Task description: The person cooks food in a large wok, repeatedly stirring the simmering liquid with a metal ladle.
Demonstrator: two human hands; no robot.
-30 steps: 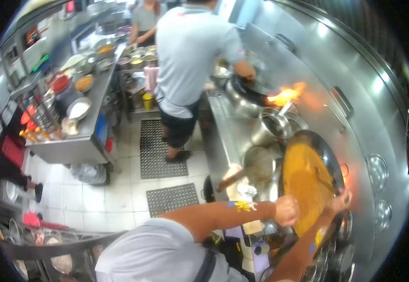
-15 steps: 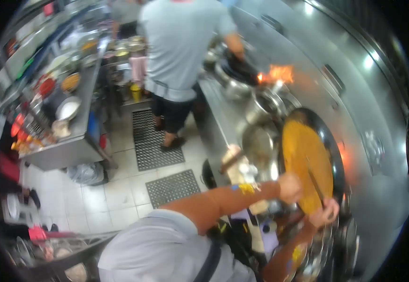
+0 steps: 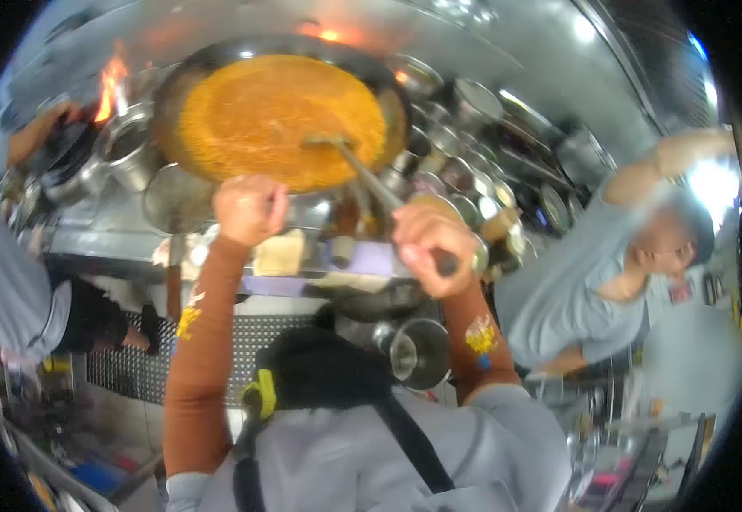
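A large black wok [image 3: 166,107] stands at the top centre, holding an orange-yellow sauce [image 3: 260,102]. My right hand [image 3: 433,241] is closed round the handle of a long metal ladle [image 3: 366,173], whose head rests in the sauce on the wok's right side. My left hand [image 3: 250,210] is a fist at the wok's near edge; whatever its fingers hold, if anything, is hidden. Just left of that fist lies a round metal strainer or pan [image 3: 179,198]. Below the wok, a folded yellowish cloth [image 3: 279,253] lies on the counter edge.
A co-worker [image 3: 4,256] stands at the left by another wok [image 3: 64,154] near a flame [image 3: 112,84]. Another person [image 3: 576,264] reaches an arm up at the right. Several metal pots and bowls [image 3: 477,107] crowd the right of the stove. A metal pot [image 3: 419,352] sits below the counter.
The view has swung to the right and now faces the wok squarely. The co-worker appears farther left, and a person has come into view at the right. The ladle is still in my right hand.
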